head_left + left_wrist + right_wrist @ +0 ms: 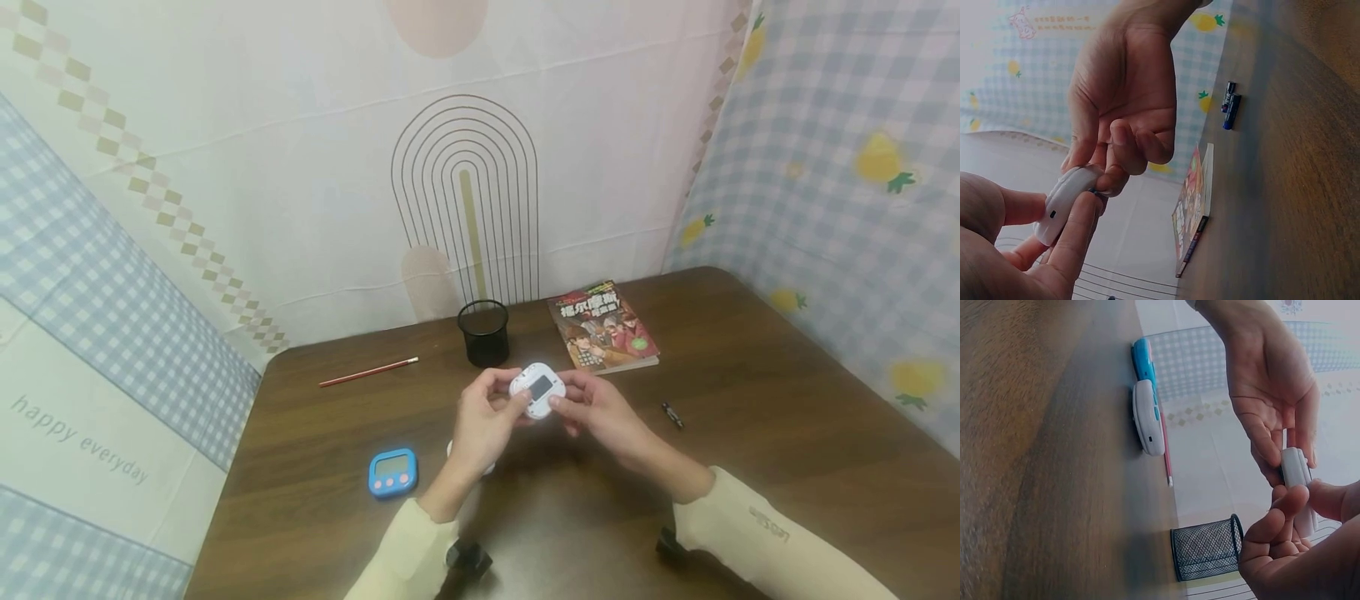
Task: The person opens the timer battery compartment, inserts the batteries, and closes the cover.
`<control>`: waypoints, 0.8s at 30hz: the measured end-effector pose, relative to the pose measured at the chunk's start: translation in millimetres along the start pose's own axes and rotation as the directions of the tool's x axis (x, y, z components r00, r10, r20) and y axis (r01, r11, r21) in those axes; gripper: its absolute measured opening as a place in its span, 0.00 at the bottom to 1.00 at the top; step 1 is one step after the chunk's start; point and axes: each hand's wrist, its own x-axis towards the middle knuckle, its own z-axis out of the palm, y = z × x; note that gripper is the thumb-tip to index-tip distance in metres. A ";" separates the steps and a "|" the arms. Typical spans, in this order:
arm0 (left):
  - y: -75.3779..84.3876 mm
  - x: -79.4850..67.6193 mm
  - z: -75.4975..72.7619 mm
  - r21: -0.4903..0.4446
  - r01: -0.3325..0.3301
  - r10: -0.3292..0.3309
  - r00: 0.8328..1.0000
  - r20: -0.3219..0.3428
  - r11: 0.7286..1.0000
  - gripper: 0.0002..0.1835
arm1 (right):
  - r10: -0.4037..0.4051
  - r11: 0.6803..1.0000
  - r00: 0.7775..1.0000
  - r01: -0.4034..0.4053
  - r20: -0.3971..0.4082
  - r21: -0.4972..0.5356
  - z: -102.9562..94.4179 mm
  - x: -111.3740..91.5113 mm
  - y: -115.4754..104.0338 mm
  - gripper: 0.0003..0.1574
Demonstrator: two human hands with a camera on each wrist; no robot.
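Note:
A small rounded white device point(532, 377), with a dark rectangle on the face turned toward the head camera, is held up above the table. My left hand point(480, 423) pinches its left side, thumb on that face. On the opposite edge, my right hand point(606, 410) grips it between thumb and fingers. The left wrist view shows the device point(1063, 203) edge-on, with a small dark slot in its rim. Below my left hand, a second white device point(1149, 419) with blue buttons lies on the table, mostly hidden in the head view.
A blue timer point(393, 473) lies at left, with a red pencil point(367, 372) farther back. Behind the hands stand a black mesh pen cup point(486, 340) and a comic-style book point(606, 329). Two small batteries point(1230, 106) lie on the right of the brown table point(787, 433).

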 end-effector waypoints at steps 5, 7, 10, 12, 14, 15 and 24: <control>-3.3 -0.3 0.6 0.023 0.003 -0.002 1.000 -0.009 1.000 0.17 | 0.000 1.000 1.000 0.000 -0.022 -0.001 1.9 -0.4 0.5 0.30; -3.8 -0.9 0.9 0.033 -0.002 0.002 1.000 -0.012 0.999 0.17 | -0.001 1.000 0.999 0.001 -0.035 -0.005 2.9 -0.5 -0.1 0.29; -4.3 -1.3 1.8 0.038 -0.006 0.007 1.000 -0.014 0.999 0.17 | -0.001 1.000 0.998 0.000 -0.060 -0.013 3.5 -0.7 -0.5 0.29; -3.9 -1.4 2.9 0.039 -0.008 0.009 1.000 -0.017 0.999 0.16 | -0.005 1.000 0.998 0.004 -0.069 -0.016 3.1 -0.7 0.1 0.28; -3.8 -1.7 3.8 0.035 -0.010 0.010 1.000 -0.019 0.999 0.16 | -0.010 1.000 0.997 0.009 -0.074 -0.018 2.5 -0.5 0.8 0.28; -3.4 -2.2 4.2 0.032 -0.011 0.011 1.000 -0.020 0.999 0.17 | -0.012 1.000 0.997 0.010 -0.073 -0.018 2.3 -0.5 1.1 0.28; -3.4 -1.9 1.8 0.026 -0.008 0.008 1.000 -0.014 1.000 0.16 | -0.009 0.998 0.998 0.005 -0.062 -0.065 0.2 1.8 2.3 0.30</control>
